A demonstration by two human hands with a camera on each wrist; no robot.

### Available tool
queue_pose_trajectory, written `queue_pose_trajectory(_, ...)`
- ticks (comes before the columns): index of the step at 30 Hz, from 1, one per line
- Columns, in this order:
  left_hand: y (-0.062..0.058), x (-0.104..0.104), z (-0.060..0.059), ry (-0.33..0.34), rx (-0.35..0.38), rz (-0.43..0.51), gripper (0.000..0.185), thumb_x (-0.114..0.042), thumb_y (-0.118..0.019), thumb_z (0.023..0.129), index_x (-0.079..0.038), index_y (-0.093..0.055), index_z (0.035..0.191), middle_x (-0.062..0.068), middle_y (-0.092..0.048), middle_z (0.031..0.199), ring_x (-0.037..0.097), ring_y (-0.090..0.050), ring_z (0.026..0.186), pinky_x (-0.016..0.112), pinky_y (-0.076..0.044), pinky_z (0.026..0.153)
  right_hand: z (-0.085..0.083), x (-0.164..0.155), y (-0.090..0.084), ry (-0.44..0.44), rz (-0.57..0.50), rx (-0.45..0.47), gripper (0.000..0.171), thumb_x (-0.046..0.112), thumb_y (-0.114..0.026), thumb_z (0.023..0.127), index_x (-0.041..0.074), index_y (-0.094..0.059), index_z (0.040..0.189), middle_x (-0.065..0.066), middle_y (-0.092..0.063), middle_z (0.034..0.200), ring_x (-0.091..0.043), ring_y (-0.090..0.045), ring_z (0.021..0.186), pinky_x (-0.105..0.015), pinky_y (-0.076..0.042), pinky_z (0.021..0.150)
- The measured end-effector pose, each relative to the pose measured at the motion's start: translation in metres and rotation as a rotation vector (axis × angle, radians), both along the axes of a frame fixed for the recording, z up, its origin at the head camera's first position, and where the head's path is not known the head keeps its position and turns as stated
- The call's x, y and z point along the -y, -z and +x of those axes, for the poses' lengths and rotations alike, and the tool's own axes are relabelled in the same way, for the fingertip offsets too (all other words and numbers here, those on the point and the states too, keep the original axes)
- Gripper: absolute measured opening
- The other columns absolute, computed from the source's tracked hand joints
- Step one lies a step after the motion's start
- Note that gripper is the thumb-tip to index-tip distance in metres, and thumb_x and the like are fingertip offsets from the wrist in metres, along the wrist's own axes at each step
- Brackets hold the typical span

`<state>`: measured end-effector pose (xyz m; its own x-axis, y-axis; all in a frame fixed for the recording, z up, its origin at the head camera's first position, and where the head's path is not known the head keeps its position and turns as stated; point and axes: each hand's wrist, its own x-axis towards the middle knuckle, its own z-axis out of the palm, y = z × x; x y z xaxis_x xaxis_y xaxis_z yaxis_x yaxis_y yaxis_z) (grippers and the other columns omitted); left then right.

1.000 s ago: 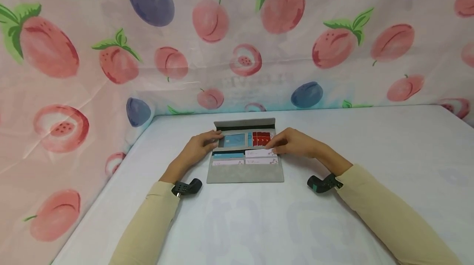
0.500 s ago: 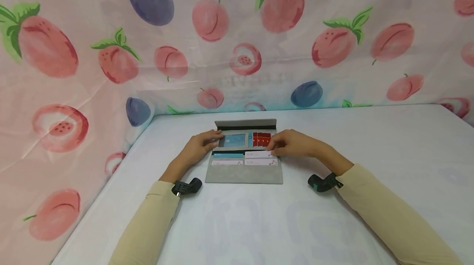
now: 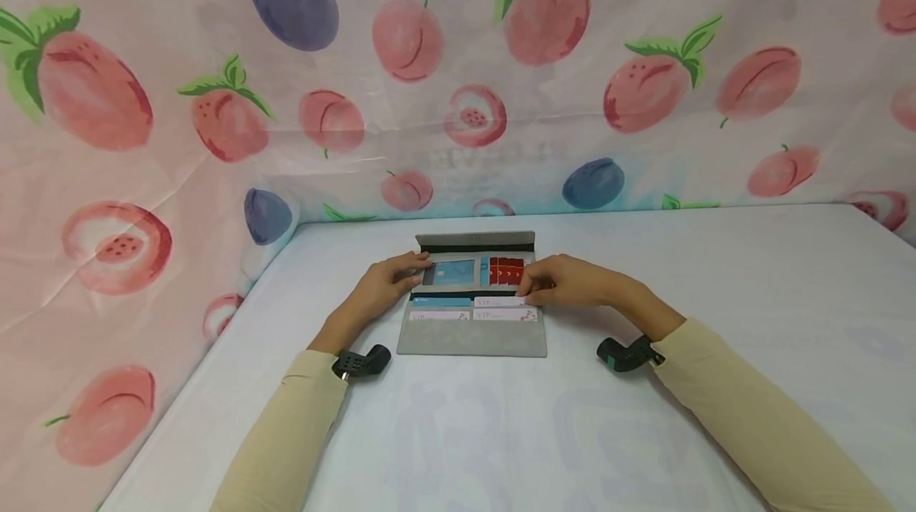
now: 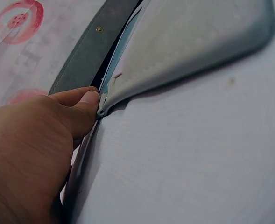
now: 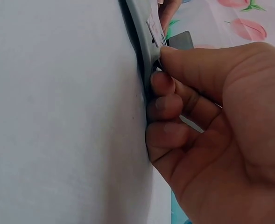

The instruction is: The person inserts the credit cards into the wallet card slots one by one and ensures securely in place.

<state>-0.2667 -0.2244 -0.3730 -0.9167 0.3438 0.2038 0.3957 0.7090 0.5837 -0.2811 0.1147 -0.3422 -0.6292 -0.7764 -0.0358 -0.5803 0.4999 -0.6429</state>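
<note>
An unfolded grey wallet [image 3: 472, 339] lies on the white table, filled with cards. My left hand [image 3: 387, 281] holds its left edge; in the left wrist view the thumb [image 4: 89, 99] presses near the fold. At the opposite edge, my right hand [image 3: 568, 281] pinches the right end of a white VIP card [image 3: 495, 302] in the upper right slot. Its thumb [image 5: 193, 63] lies along the wallet edge in the right wrist view, the other fingers curled below. More pale VIP cards [image 3: 504, 314], a blue card [image 3: 441, 301] and a red-patterned card [image 3: 506, 271] fill other pockets.
The wallet's narrow flap [image 3: 475, 239] stands raised at the back. A fruit-printed cloth [image 3: 472, 43] hangs behind the table [image 3: 458, 432] and along its left side. Black wrist cameras [image 3: 626, 354] sit on both wrists.
The upper right VIP card has sunk lower into its slot, showing a thinner strip. My right hand has moved slightly down with it. The left hand stays at the left edge.
</note>
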Motion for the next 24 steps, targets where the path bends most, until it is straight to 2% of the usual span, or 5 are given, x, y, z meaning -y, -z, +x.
queue_pose_trajectory(11, 0.004, -0.004, 0.005, 0.007, 0.007, 0.017, 0.033, -0.013, -0.06, 0.095, -0.01, -0.063, 0.127, 0.002, -0.049, 0.142, 0.024, -0.035, 0.137, 0.047, -0.025, 0.111, 0.01, -0.004, -0.003, -0.002, 0.022, -0.028, 0.006, 0.015, -0.065, 0.092, 0.015, -0.069, 0.097, 0.006, -0.061, 0.081, -0.014, -0.052, 0.074, -0.029, -0.046, 0.07)
queue_pose_trajectory(16, 0.008, -0.008, 0.007, 0.031, 0.027, 0.014, 0.034, -0.012, -0.06, 0.095, -0.008, -0.061, 0.129, 0.003, -0.049, 0.142, 0.026, -0.035, 0.137, 0.048, -0.025, 0.111, 0.016, -0.012, -0.005, 0.073, 0.036, -0.07, 0.013, 0.017, -0.064, 0.092, 0.016, -0.071, 0.103, 0.006, -0.061, 0.083, -0.014, -0.053, 0.077, -0.028, -0.048, 0.068)
queue_pose_trajectory(20, 0.007, -0.004, 0.015, 0.047, 0.027, -0.041, 0.034, -0.011, -0.059, 0.095, -0.006, -0.061, 0.129, 0.008, -0.049, 0.141, 0.03, -0.038, 0.135, 0.049, -0.028, 0.11, 0.021, -0.024, -0.009, 0.154, 0.04, -0.13, 0.025, 0.023, -0.063, 0.093, 0.015, -0.067, 0.116, 0.004, -0.063, 0.092, -0.017, -0.056, 0.086, -0.033, -0.053, 0.072)
queue_pose_trajectory(22, 0.003, -0.001, 0.021, 0.04, 0.02, -0.083, 0.034, -0.014, -0.057, 0.097, -0.006, -0.06, 0.13, 0.01, -0.049, 0.141, 0.032, -0.039, 0.133, 0.049, -0.029, 0.109, 0.024, -0.035, -0.013, 0.199, 0.057, -0.181, 0.036, 0.031, -0.063, 0.094, 0.013, -0.063, 0.124, -0.001, -0.065, 0.105, -0.022, -0.058, 0.097, -0.04, -0.053, 0.081)
queue_pose_trajectory(24, -0.003, 0.002, 0.026, 0.03, -0.009, -0.149, 0.037, -0.019, -0.056, 0.098, -0.007, -0.058, 0.132, 0.011, -0.049, 0.141, 0.036, -0.038, 0.133, 0.052, -0.029, 0.108, 0.026, -0.048, -0.017, 0.252, 0.098, -0.236, 0.05, 0.043, -0.06, 0.093, 0.012, -0.056, 0.133, -0.008, -0.061, 0.121, -0.03, -0.053, 0.113, -0.051, -0.047, 0.093)
